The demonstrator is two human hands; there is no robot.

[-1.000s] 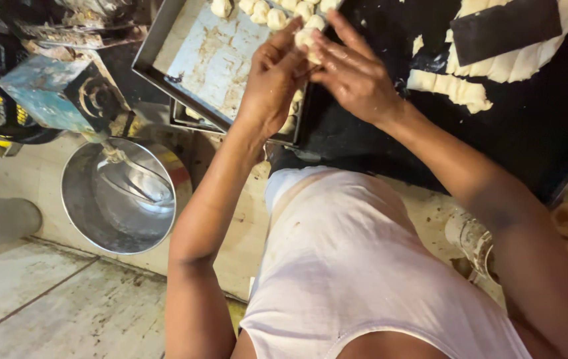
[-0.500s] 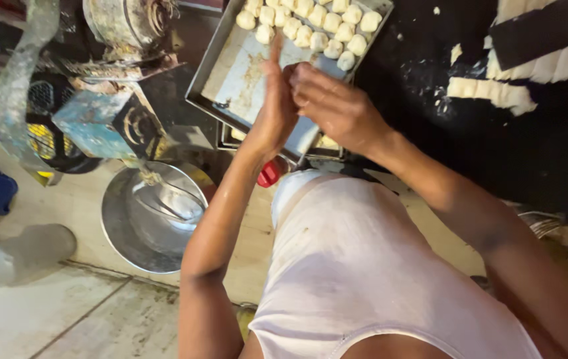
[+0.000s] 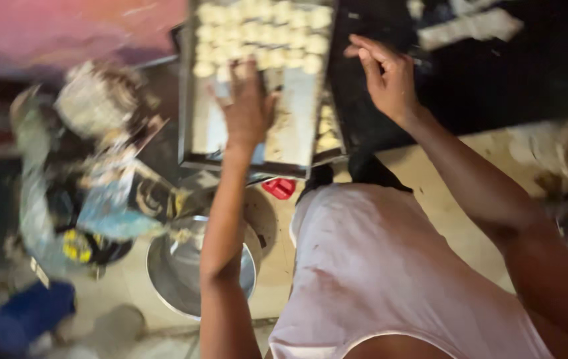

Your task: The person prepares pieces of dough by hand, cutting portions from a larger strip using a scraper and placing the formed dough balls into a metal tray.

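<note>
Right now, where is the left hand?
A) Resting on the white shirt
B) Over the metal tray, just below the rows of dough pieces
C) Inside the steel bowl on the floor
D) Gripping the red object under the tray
B: the left hand lies spread over the metal tray, fingers reaching the dough pieces; the steel bowl sits far below it.

Motion blur smeared the whole view. The clutter at left was too smeared to identify. The left hand hid part of the metal tray, whose dough pieces ran off the top edge. Whether the right hand pinched anything could not be told.
</note>
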